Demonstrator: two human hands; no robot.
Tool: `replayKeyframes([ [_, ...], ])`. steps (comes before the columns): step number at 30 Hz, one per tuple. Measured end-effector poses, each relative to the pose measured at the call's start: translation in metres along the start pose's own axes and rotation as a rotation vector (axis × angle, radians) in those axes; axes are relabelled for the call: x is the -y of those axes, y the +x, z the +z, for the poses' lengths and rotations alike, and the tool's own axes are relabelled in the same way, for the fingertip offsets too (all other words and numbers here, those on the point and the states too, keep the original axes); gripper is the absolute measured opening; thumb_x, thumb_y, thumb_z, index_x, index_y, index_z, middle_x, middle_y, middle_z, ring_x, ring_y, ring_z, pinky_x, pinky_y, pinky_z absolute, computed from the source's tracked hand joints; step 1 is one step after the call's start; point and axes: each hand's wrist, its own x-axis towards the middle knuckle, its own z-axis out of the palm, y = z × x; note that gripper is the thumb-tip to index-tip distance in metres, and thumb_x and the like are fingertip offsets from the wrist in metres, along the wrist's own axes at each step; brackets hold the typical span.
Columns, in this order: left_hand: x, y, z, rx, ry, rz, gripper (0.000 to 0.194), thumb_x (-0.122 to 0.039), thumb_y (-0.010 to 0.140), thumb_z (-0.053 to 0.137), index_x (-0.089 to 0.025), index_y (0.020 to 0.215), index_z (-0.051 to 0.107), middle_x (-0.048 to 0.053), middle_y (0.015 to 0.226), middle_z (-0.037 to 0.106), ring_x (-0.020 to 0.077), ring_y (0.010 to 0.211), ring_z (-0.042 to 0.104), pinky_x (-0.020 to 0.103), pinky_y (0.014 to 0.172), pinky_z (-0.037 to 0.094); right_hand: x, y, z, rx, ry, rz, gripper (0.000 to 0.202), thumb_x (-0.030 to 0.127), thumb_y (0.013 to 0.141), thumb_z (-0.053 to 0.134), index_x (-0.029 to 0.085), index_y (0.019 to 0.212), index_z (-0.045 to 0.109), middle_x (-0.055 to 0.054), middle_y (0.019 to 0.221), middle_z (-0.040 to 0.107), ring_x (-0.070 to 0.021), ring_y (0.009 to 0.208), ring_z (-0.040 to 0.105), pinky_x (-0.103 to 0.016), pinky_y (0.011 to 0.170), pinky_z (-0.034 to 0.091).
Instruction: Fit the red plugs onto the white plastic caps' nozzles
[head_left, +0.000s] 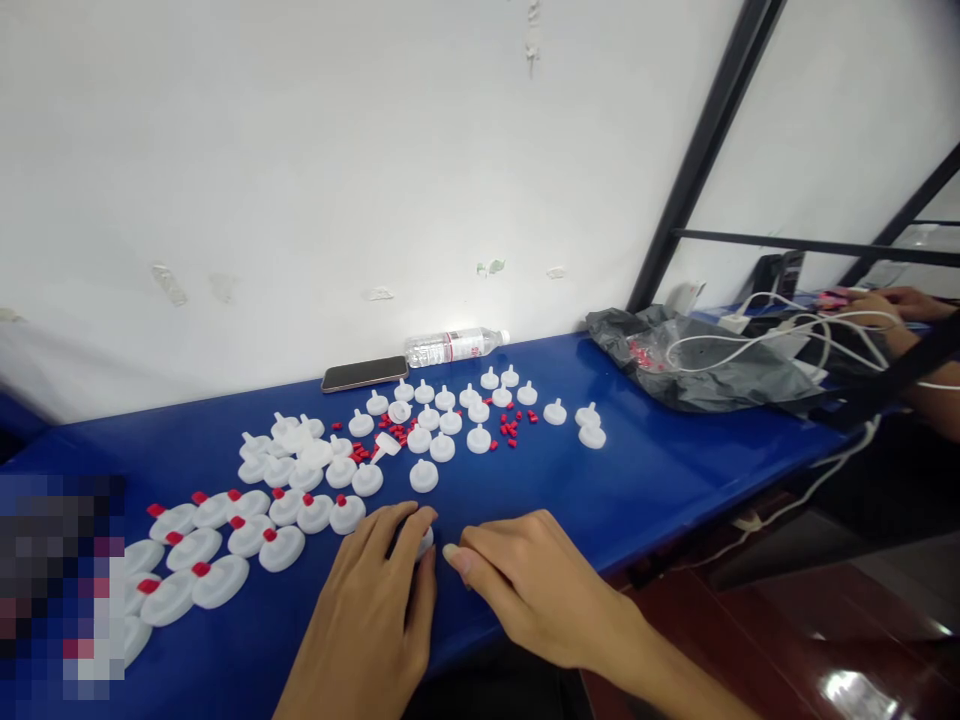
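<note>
My left hand (371,590) is closed round a white plastic spout cap (425,541), which shows only in part between the fingers and thumb. Just right of it, my right hand (536,580) has its fingers curled in and its thumb against them. Whatever it may hold is hidden. To the left lie several white caps with red tips on their spouts (347,513). Behind my hands stand many bare white spout caps (424,476), with small loose red tips (512,430) scattered among them on the blue table (517,480).
A phone (365,374) and a clear water bottle (456,346) lie along the wall. Black plastic bags (697,370) and white cables (787,325) cover the right end, by a black metal post (697,160). Another person's hands (877,310) are at the far right.
</note>
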Motion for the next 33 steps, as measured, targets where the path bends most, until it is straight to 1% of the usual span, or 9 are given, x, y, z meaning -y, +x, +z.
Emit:
replayKeyframes([
  [5,-0.0001,-0.0024,0.0025,-0.028,0.082,-0.129,0.027,-0.028,0.102,0.047,-0.019,0.126,0.057,0.011,0.119,0.068,0.0292,0.112,0.064,0.048,0.092,0.055,0.0007,0.0,-0.0018,0.011,0.016,-0.003,0.045,0.041,0.113,0.033,0.021,0.074,0.045,0.005,0.069,0.058,-0.0105,0.058,0.047,-0.031,0.06,0.022],
  [9,-0.0011,-0.0023,0.0012,-0.069,0.194,-0.175,0.035,-0.027,0.102,0.044,-0.018,0.135,0.053,0.012,0.117,0.07,0.0288,0.106,0.066,0.044,0.087,0.055,0.0013,-0.0006,-0.0031,0.018,0.036,-0.012,0.045,0.041,0.113,0.033,0.021,0.075,0.046,0.004,0.069,0.059,-0.0104,0.058,0.048,-0.031,0.06,0.022],
  [12,-0.0032,-0.0012,-0.001,-0.083,0.249,-0.178,0.042,-0.023,0.103,0.041,-0.017,0.143,0.048,0.012,0.119,0.069,0.0281,0.103,0.067,0.043,0.085,0.056,0.0014,-0.0004,-0.0035,0.02,0.04,-0.012,0.045,0.041,0.113,0.033,0.021,0.075,0.045,0.004,0.07,0.059,-0.0103,0.058,0.048,-0.031,0.06,0.022],
  [14,-0.004,-0.0008,-0.0012,-0.087,0.257,-0.168,0.042,-0.023,0.103,0.04,-0.019,0.144,0.049,0.013,0.122,0.065,0.0282,0.105,0.066,0.043,0.085,0.056,0.0012,-0.0003,-0.0036,0.02,0.037,-0.011,0.045,0.041,0.113,0.033,0.021,0.075,0.045,0.004,0.07,0.059,-0.0103,0.058,0.047,-0.03,0.06,0.022],
  [17,-0.0033,-0.0015,0.0004,-0.084,0.269,-0.119,0.035,-0.021,0.101,0.043,-0.019,0.133,0.059,0.015,0.123,0.06,0.0304,0.109,0.064,0.044,0.084,0.056,0.0007,-0.0006,-0.0033,0.018,0.032,-0.015,0.044,0.041,0.113,0.033,0.021,0.075,0.045,0.004,0.07,0.058,-0.0104,0.058,0.046,-0.03,0.06,0.022],
  [21,-0.0024,-0.0025,0.0018,-0.074,0.262,-0.068,0.028,-0.02,0.1,0.044,-0.015,0.119,0.065,0.016,0.114,0.062,0.0312,0.105,0.063,0.046,0.084,0.056,0.0002,-0.0009,-0.0027,0.015,0.029,-0.029,0.044,0.04,0.113,0.033,0.021,0.075,0.045,0.004,0.07,0.058,-0.0106,0.058,0.046,-0.031,0.06,0.021],
  [24,-0.0034,-0.0018,0.0015,-0.113,0.286,-0.08,0.029,-0.023,0.1,0.044,-0.012,0.117,0.066,0.018,0.113,0.063,0.0328,0.105,0.062,0.048,0.084,0.057,0.0002,-0.0001,-0.0028,0.017,0.027,-0.026,0.044,0.04,0.113,0.033,0.021,0.075,0.044,0.004,0.069,0.057,-0.0105,0.058,0.045,-0.03,0.06,0.021],
  [28,-0.0046,-0.0005,0.0012,-0.12,0.332,-0.125,0.033,-0.026,0.1,0.045,-0.009,0.118,0.066,0.022,0.117,0.063,0.0354,0.107,0.063,0.05,0.085,0.057,0.0009,0.0009,-0.0033,0.007,0.024,-0.022,0.043,0.039,0.113,0.036,0.021,0.075,0.044,0.005,0.068,0.056,-0.0102,0.057,0.044,-0.031,0.059,0.02],
  [33,-0.0052,-0.0001,-0.0002,-0.12,0.355,-0.139,0.035,-0.026,0.099,0.045,-0.007,0.117,0.068,0.022,0.114,0.065,0.0357,0.101,0.064,0.05,0.081,0.058,0.0011,0.0013,-0.0031,-0.004,0.015,-0.029,0.041,0.038,0.112,0.039,0.021,0.074,0.045,0.004,0.068,0.057,-0.0102,0.057,0.045,-0.031,0.059,0.019],
])
